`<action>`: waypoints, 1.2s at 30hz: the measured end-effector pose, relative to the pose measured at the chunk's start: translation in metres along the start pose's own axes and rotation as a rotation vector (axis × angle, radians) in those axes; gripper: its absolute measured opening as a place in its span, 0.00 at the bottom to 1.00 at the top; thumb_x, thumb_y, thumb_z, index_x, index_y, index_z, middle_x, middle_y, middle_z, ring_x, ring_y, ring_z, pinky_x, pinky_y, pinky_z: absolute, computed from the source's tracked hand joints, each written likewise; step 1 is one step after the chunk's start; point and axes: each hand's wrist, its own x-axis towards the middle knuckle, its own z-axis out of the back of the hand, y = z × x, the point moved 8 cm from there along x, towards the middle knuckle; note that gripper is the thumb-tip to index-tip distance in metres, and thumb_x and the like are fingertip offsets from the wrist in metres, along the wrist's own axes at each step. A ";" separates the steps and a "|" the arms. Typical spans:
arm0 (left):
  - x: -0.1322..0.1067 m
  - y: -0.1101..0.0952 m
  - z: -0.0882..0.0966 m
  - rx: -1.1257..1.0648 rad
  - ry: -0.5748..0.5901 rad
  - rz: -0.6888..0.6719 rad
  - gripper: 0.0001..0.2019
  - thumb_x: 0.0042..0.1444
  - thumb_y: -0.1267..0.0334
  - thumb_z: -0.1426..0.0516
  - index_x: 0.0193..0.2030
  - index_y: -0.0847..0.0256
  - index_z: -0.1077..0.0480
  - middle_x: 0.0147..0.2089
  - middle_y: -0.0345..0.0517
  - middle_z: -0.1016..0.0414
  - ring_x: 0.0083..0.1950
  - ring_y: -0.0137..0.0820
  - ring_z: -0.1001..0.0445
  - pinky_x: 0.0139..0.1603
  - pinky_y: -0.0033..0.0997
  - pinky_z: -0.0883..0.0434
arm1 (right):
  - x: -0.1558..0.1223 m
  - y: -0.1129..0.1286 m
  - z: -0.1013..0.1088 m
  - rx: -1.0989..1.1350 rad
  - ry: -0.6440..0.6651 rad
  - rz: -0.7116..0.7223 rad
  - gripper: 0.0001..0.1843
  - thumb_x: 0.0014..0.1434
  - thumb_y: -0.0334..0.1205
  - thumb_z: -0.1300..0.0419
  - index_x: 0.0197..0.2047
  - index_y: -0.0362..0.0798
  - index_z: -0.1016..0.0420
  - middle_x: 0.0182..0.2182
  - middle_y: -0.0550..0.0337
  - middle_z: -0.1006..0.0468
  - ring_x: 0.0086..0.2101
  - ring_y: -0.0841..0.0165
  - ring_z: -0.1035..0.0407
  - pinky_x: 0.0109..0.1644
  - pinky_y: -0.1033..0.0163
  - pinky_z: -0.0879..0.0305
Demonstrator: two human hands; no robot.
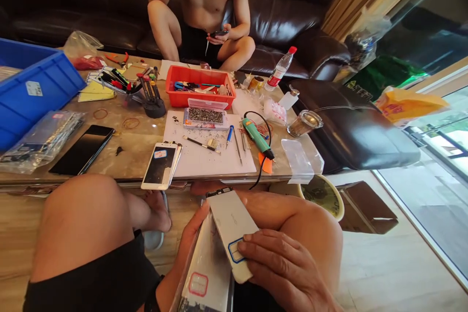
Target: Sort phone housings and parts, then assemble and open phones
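My right hand has its fingers pressed on the lower end of a white phone back panel. The panel carries a blue-bordered label and a dark strip of parts at its top end. My left hand is wrapped round a clear plastic bag with a red-bordered label, which holds flat phone parts. The panel lies against the bag's opening; whether its edge is inside I cannot tell. Both are above my lap, below the table edge. On the table's near edge rests a white phone with a label on its dark screen.
Nearby on the table are a black phone, a white work sheet, a screw box, a green electric tool, a red tray and a blue bin. Another person sits opposite holding a phone.
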 end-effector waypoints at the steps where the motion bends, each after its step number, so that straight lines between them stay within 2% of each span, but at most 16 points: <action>1: -0.001 0.000 -0.002 0.008 0.025 0.019 0.30 0.45 0.43 0.30 0.52 0.60 0.21 0.41 0.54 0.17 0.45 0.53 0.20 0.49 0.50 0.25 | -0.003 0.000 -0.002 0.017 -0.014 -0.004 0.05 0.74 0.33 0.42 0.50 0.49 0.26 0.44 0.58 0.12 0.48 0.68 0.18 0.59 0.64 0.22; 6: -0.005 0.001 -0.015 -0.003 0.139 0.115 0.36 0.44 0.43 0.32 0.55 0.67 0.23 0.42 0.59 0.16 0.47 0.57 0.20 0.52 0.52 0.27 | -0.024 -0.008 -0.012 0.095 -0.168 -0.155 0.06 0.73 0.36 0.41 0.50 0.49 0.23 0.42 0.57 0.14 0.49 0.65 0.21 0.63 0.57 0.26; 9: -0.009 -0.002 -0.026 -0.065 0.197 0.127 0.37 0.42 0.47 0.30 0.58 0.65 0.23 0.45 0.57 0.15 0.48 0.57 0.19 0.53 0.51 0.28 | -0.036 -0.015 -0.020 0.137 -0.239 -0.290 0.06 0.71 0.40 0.37 0.48 0.50 0.21 0.44 0.55 0.19 0.51 0.64 0.24 0.59 0.60 0.25; 11: -0.011 -0.006 -0.030 -0.099 0.228 0.122 0.36 0.44 0.51 0.30 0.60 0.63 0.24 0.46 0.56 0.15 0.50 0.55 0.19 0.55 0.50 0.28 | -0.045 -0.022 -0.026 0.206 -0.285 -0.416 0.10 0.68 0.46 0.34 0.48 0.51 0.20 0.49 0.53 0.22 0.53 0.63 0.26 0.58 0.62 0.25; 13: -0.012 -0.010 -0.030 -0.119 0.242 0.103 0.34 0.47 0.54 0.31 0.61 0.63 0.25 0.46 0.56 0.14 0.51 0.54 0.19 0.56 0.49 0.29 | -0.056 -0.035 -0.031 0.361 -0.353 -0.610 0.15 0.66 0.52 0.32 0.52 0.54 0.21 0.52 0.53 0.24 0.53 0.62 0.26 0.56 0.62 0.24; 15: -0.012 -0.012 -0.027 -0.124 0.246 0.094 0.33 0.50 0.54 0.32 0.63 0.64 0.26 0.46 0.57 0.14 0.51 0.54 0.19 0.57 0.49 0.29 | -0.068 -0.049 -0.043 0.606 -0.399 -0.880 0.17 0.66 0.53 0.33 0.55 0.56 0.22 0.49 0.55 0.22 0.48 0.63 0.24 0.50 0.63 0.23; 17: -0.011 -0.012 -0.022 -0.121 0.252 0.093 0.33 0.53 0.54 0.34 0.65 0.65 0.27 0.47 0.58 0.15 0.50 0.53 0.18 0.57 0.50 0.29 | -0.073 -0.054 -0.062 0.861 -0.349 -1.129 0.17 0.66 0.55 0.33 0.52 0.54 0.21 0.40 0.58 0.20 0.39 0.66 0.24 0.41 0.66 0.24; 19: -0.010 -0.010 -0.018 -0.112 0.256 0.101 0.34 0.54 0.53 0.35 0.66 0.64 0.28 0.47 0.59 0.15 0.49 0.54 0.18 0.56 0.51 0.28 | -0.070 -0.049 -0.077 1.036 -0.227 -1.270 0.20 0.65 0.58 0.33 0.44 0.49 0.20 0.32 0.59 0.21 0.32 0.68 0.27 0.36 0.67 0.28; 22: -0.009 -0.008 -0.010 -0.098 0.236 0.108 0.33 0.55 0.51 0.36 0.65 0.65 0.27 0.46 0.60 0.15 0.47 0.54 0.18 0.54 0.51 0.27 | -0.061 -0.041 -0.090 1.158 -0.112 -1.322 0.25 0.64 0.61 0.34 0.36 0.44 0.22 0.28 0.58 0.21 0.27 0.70 0.30 0.33 0.66 0.32; 26: -0.009 -0.009 -0.002 -0.101 0.210 0.130 0.31 0.55 0.49 0.36 0.62 0.67 0.25 0.45 0.60 0.15 0.47 0.55 0.18 0.53 0.51 0.27 | -0.059 -0.039 -0.098 1.213 -0.100 -1.317 0.25 0.65 0.61 0.35 0.37 0.43 0.23 0.29 0.58 0.20 0.28 0.70 0.29 0.34 0.66 0.32; 30: -0.006 -0.011 0.003 -0.099 0.201 0.148 0.34 0.53 0.47 0.34 0.63 0.66 0.26 0.47 0.60 0.15 0.49 0.56 0.19 0.54 0.53 0.27 | -0.059 -0.043 -0.100 1.231 -0.097 -1.274 0.24 0.68 0.59 0.37 0.37 0.44 0.22 0.30 0.59 0.21 0.29 0.70 0.28 0.35 0.66 0.30; 36: 0.001 -0.022 0.001 -0.166 0.223 0.000 0.33 0.56 0.48 0.35 0.65 0.65 0.27 0.47 0.57 0.14 0.54 0.54 0.19 0.59 0.50 0.28 | -0.071 -0.051 -0.102 1.235 -0.152 -1.297 0.23 0.68 0.58 0.38 0.35 0.45 0.23 0.29 0.61 0.25 0.30 0.69 0.29 0.34 0.65 0.28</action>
